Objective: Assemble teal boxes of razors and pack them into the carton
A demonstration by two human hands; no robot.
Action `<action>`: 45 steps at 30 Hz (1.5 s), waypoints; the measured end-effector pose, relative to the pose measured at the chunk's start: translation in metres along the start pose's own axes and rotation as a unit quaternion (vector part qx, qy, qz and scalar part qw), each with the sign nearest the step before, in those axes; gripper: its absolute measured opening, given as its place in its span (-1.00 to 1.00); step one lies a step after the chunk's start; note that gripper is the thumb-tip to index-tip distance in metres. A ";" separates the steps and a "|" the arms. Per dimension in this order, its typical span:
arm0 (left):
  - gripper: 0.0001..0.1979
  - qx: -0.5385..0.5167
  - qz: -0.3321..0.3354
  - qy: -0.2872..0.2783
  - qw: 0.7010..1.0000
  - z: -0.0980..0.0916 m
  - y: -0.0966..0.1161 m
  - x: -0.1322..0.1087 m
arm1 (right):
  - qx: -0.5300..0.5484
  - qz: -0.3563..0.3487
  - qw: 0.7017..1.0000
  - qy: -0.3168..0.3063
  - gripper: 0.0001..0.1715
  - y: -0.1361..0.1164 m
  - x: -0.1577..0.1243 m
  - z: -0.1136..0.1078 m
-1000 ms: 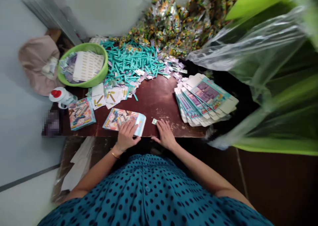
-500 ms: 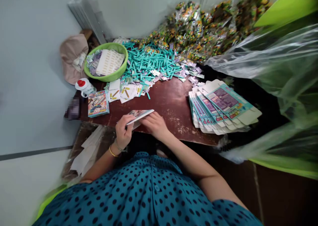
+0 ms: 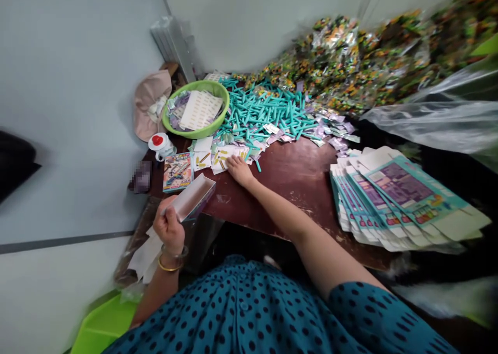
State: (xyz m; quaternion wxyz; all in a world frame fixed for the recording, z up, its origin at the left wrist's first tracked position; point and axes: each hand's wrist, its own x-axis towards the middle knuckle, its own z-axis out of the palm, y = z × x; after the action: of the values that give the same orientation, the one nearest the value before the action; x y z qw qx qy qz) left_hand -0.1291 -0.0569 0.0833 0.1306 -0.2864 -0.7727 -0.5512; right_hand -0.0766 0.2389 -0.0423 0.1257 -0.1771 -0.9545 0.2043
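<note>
My left hand is closed around one end of a small cardboard box, tilted over the table's front edge. The box's open side faces up and shows a bare inside. My right hand reaches forward with fingers stretched out, their tips resting on printed paper sheets with yellow and dark pictures. Whether a sheet is pinched under them cannot be made out. A finished printed box lies to the left of the sheets. Beyond them is a heap of teal plastic sticks.
A green basket holds sachets and sticker sheets. Beside it stands a white mug with a red lid. Flattened printed boxes are stacked at right. Bagged colourful parts pile along the wall, with small sachets before them.
My left hand has moved left with the box, now turned with its hollow upward. My right hand has left the box and stretched forward to the paper sheets. The view has shifted left.
</note>
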 end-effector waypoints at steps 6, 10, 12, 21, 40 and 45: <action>-0.56 0.007 -0.008 -0.031 0.999 0.007 -0.010 0.007 | 0.059 0.062 0.994 0.068 -0.70 0.008 -0.058 -0.014; -0.58 -0.008 -0.003 -0.084 0.996 0.028 -0.006 0.010 | 0.249 0.133 0.936 0.209 -0.63 0.010 -0.086 -0.072; -0.58 -0.025 0.000 -0.108 0.994 0.041 0.000 0.010 | 0.249 0.079 0.930 0.257 -0.67 -0.003 -0.099 -0.110; -0.68 -0.129 0.066 -0.160 0.976 0.077 0.032 0.001 | 0.109 -0.274 0.951 0.093 -0.65 -0.078 -0.088 -0.116; -0.70 -0.110 0.171 -0.169 0.965 0.104 0.030 0.009 | 0.001 0.179 0.945 0.272 -0.66 0.188 -0.055 -0.111; -0.72 -0.115 0.187 -0.184 0.958 0.101 0.028 0.007 | 0.069 0.137 0.922 0.355 -0.67 0.156 -0.073 -0.143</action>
State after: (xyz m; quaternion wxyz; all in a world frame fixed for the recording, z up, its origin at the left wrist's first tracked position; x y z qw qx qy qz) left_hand -0.1066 0.0451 0.0728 0.0534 -0.5353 -0.6476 -0.5396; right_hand 0.0788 0.3935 0.0038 0.4384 -0.3584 -0.7974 0.2087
